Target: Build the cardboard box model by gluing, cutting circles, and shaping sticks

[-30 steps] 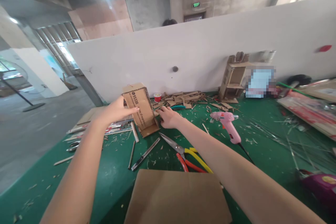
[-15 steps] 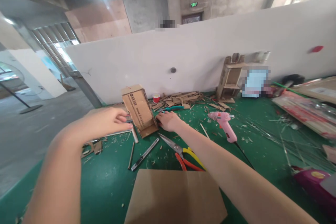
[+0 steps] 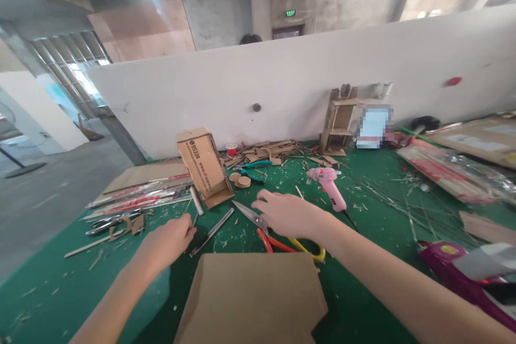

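My left hand (image 3: 169,239) is low over the green table (image 3: 363,236), its fingers curled, with the tips pinched at a thin dark stick (image 3: 195,220) beside a utility knife (image 3: 212,231). My right hand (image 3: 288,214) hovers palm down, fingers spread, over shears (image 3: 252,216) with red and yellow handles (image 3: 306,247); it holds nothing. A tilted open cardboard box (image 3: 203,166) with printed numbers stands beyond both hands, touched by neither. A flat cardboard sheet (image 3: 250,301) lies at the near edge between my forearms.
A pink glue gun (image 3: 328,185) lies right of my right hand. Round cardboard discs (image 3: 242,180), teal pliers (image 3: 256,164), a red spool (image 3: 231,149) and cardboard scraps sit by the white partition (image 3: 282,86). A cardboard shelf model (image 3: 338,123) stands farther right; a purple object (image 3: 455,269) lies near right.
Both hands have left the cardboard box and drawn back toward me. The left dropped to the stick and knife; the right opened above the shears. The view shifted slightly right.
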### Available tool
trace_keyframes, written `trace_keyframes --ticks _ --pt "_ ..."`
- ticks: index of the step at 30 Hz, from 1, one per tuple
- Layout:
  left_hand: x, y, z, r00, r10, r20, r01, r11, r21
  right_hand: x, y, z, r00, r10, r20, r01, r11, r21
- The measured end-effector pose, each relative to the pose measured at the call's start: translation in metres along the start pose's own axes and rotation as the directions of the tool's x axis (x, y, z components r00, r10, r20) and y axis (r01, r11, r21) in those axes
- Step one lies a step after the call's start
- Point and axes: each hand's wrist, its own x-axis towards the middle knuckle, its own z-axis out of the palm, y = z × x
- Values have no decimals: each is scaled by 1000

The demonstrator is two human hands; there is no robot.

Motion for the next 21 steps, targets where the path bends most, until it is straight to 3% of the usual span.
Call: trace_keyframes --ticks 5,9,13,16,21 --pt "-8 3 -6 998 -54 -40 53 999 -12 -37 6 15 1000 19 -18 -20 997 -71" --pt "-15 -1 -12 996 -48 -81 40 994 -101 -47 9 21 993 97 -69 -95 995 26" --pt "-16 5 -18 968 31 -249 -132 907 -400 -48 9 22 989 137 -58 -129 983 129" --pt "-21 25 -16 941 84 -329 -261 799 -542 -48 8 25 988 141 -59 -128 976 177" --pt "-50 79 6 875 350 -333 -468 787 -402 -46 6 28 982 128 -136 -106 982 159"
